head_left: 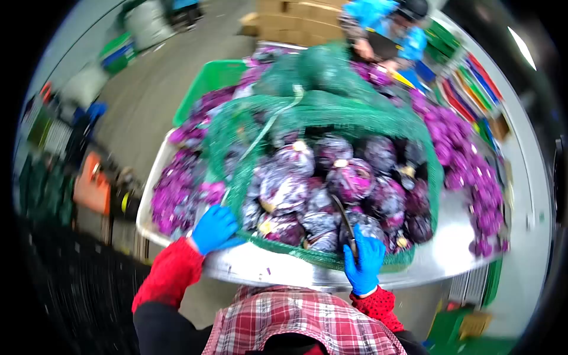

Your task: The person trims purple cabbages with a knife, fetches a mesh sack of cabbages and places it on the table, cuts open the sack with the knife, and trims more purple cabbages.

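A large green mesh bag [325, 109] lies opened on the metal table [254, 266], full of whole red cabbages [350, 180] with pale stem ends. My right hand [365, 260], in a blue glove, is closed round a knife [341, 213] at the bag's near right side. Its dark curved blade points up and away over the cabbages. At the near left corner of the bag, my left hand [214, 229], also blue-gloved, has its fingers closed on the mesh edge, thumb toward the right. Some blur covers those fingers.
Left of the bag, a white tub [155, 201] holds purple cabbage pieces, with a green crate [214, 77] behind. Trimmed cabbages [464, 142] line the table's right side. Across the table a co-worker [390, 35] in blue works. Cardboard boxes [296, 21] stand farther back.
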`<move>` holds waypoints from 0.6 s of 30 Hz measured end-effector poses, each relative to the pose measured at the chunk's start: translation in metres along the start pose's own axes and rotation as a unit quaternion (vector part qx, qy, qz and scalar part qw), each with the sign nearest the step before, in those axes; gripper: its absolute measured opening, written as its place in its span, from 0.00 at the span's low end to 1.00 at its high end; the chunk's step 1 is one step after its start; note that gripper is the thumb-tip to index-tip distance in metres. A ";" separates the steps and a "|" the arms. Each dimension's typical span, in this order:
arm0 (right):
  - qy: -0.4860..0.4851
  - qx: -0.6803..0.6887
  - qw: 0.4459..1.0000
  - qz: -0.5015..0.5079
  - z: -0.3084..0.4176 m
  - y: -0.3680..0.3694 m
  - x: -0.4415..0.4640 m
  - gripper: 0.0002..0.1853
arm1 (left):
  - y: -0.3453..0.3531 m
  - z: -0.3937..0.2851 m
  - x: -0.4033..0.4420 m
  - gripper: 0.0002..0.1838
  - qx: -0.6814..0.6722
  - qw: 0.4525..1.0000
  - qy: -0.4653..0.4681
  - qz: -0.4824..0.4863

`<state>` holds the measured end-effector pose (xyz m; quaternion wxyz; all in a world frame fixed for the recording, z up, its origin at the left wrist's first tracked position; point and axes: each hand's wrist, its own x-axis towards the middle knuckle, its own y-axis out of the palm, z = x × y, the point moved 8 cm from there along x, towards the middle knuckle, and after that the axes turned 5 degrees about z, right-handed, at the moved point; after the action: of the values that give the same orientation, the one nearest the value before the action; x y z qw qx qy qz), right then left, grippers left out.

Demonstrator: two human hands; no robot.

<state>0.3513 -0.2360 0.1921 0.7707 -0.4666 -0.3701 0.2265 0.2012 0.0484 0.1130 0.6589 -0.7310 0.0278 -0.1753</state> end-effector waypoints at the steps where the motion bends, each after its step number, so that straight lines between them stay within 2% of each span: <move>1: 0.012 -0.033 0.999 -0.012 0.000 0.000 -0.002 0.31 | 0.002 0.008 -0.006 0.23 -0.020 0.999 0.012 -0.029; 3: 0.026 -0.058 0.997 -0.054 -0.012 0.020 -0.016 0.29 | 0.022 0.036 -0.018 0.31 -0.049 0.996 0.003 -0.072; 6: 0.012 -0.111 0.989 -0.095 -0.019 0.036 -0.019 0.26 | 0.051 0.051 -0.003 0.37 -0.079 0.993 0.041 -0.079; 8: 0.031 -0.088 0.983 -0.161 -0.033 0.033 -0.021 0.25 | 0.062 0.046 0.003 0.40 -0.115 0.989 -0.033 -0.088; 9: 0.056 -0.075 0.983 -0.157 -0.041 0.033 -0.020 0.25 | 0.069 0.037 0.004 0.40 -0.116 0.989 -0.040 -0.088; 11: 0.021 -0.092 0.983 -0.157 -0.039 0.039 -0.020 0.24 | 0.078 0.033 0.003 0.41 -0.122 0.986 -0.067 -0.090; 12: -0.003 -0.138 0.981 -0.136 -0.036 0.049 -0.022 0.24 | 0.079 0.027 0.005 0.42 -0.118 0.988 -0.079 -0.062; 13: -0.016 -0.183 0.977 -0.111 -0.041 0.060 -0.029 0.24 | 0.083 0.019 0.011 0.38 -0.101 0.990 -0.093 -0.028; 14: 0.094 -0.065 0.990 -0.087 -0.088 0.078 -0.052 0.24 | 0.087 0.009 0.022 0.37 -0.144 0.985 -0.093 -0.015; 15: 0.105 -0.065 0.987 -0.103 -0.088 0.076 -0.051 0.24 | 0.086 -0.003 0.023 0.35 -0.147 0.983 -0.098 -0.053; 16: 0.117 -0.064 0.984 -0.119 -0.087 0.072 -0.049 0.23 | 0.087 -0.014 0.023 0.35 -0.100 0.988 -0.106 -0.052; 17: 0.025 -0.179 0.965 -0.191 -0.043 0.040 -0.019 0.23 | 0.090 -0.014 0.019 0.35 -0.099 0.987 -0.116 -0.047; 18: 0.050 -0.167 0.968 -0.180 -0.046 0.037 -0.017 0.23 | 0.082 -0.014 0.022 0.35 -0.138 0.982 -0.110 -0.064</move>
<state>0.3768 -0.2565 0.1400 0.7272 -0.5251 -0.4421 -0.0048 0.2331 0.0186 0.0386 0.5384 -0.8297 -0.0678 -0.1306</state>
